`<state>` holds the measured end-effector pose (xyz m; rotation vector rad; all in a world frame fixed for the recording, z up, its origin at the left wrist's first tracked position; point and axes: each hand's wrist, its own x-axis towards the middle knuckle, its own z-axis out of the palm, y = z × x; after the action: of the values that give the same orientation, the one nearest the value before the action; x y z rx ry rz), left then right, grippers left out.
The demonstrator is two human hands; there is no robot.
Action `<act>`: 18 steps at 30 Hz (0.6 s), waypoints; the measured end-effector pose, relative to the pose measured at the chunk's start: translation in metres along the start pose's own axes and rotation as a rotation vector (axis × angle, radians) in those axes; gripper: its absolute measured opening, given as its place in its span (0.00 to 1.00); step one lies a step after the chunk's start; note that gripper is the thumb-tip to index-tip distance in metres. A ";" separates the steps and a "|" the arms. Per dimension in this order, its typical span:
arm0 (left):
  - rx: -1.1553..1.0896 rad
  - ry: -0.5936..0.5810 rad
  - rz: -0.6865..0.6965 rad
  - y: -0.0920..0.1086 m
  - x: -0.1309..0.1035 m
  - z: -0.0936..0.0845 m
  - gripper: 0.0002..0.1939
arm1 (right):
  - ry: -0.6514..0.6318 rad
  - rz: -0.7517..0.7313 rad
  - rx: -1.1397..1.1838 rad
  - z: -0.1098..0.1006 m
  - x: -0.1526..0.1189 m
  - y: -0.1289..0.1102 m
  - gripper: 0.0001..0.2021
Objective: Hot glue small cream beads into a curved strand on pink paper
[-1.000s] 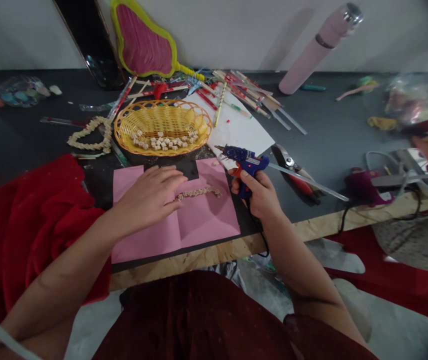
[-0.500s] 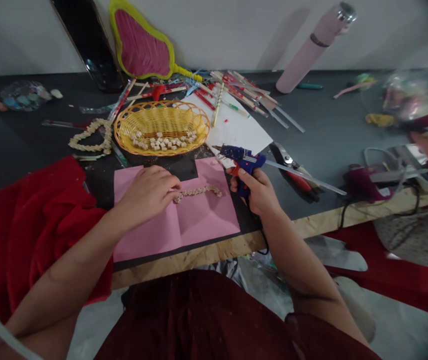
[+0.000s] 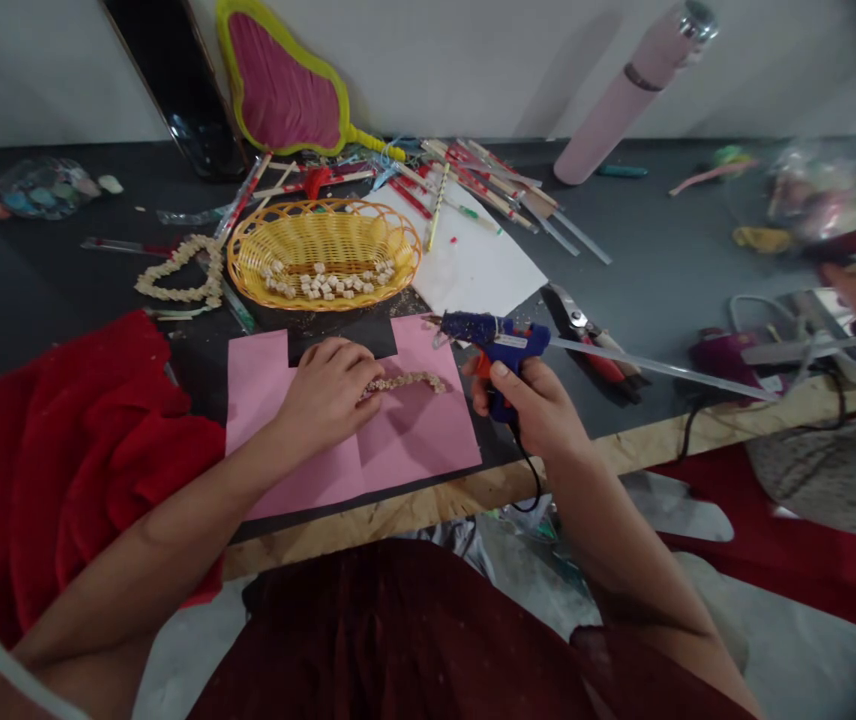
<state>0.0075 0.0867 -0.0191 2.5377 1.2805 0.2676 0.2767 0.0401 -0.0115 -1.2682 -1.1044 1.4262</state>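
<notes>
My left hand is closed at the left end of a curved strip of small beige cubes; its fingers hide that end. Beneath lies a creased pink paper sheet with a notch in its far edge. To the right, my right hand grips a blue hot glue gun, its nozzle pointing left above the paper's far right corner. A long clear glue stick sticks out of its back. Beyond the paper stands a yellow wicker basket with several loose beige cubes inside.
A heart-shaped ring of beige cubes lies left of the basket, near red cloth. Pliers rest right of the glue gun. Behind are white paper, scattered sticks, a phone, a yellow-rimmed fan and a pink bottle.
My left hand has shifted right and closed further over the strip's left end. My right hand has drawn the glue gun slightly right and toward me, with its nozzle lower.
</notes>
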 end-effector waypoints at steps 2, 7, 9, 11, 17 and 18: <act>-0.006 0.014 0.001 0.000 0.000 0.001 0.13 | -0.037 0.034 -0.013 0.002 -0.008 -0.001 0.18; 0.008 0.012 0.001 0.001 0.001 0.002 0.12 | -0.067 0.065 -0.018 0.007 -0.018 0.005 0.19; 0.014 0.011 0.000 0.001 0.001 0.003 0.12 | -0.076 0.063 -0.021 0.006 -0.018 0.009 0.19; 0.013 0.012 0.001 0.000 0.001 0.004 0.11 | -0.073 0.058 -0.031 0.005 -0.017 0.012 0.19; 0.021 0.000 0.005 0.000 0.001 0.005 0.12 | -0.073 0.056 -0.090 0.003 -0.017 0.015 0.19; 0.023 0.000 0.003 0.000 0.001 0.005 0.12 | -0.077 0.054 -0.100 0.003 -0.017 0.015 0.19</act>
<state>0.0098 0.0868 -0.0237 2.5588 1.2864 0.2548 0.2740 0.0202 -0.0226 -1.3321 -1.2146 1.4867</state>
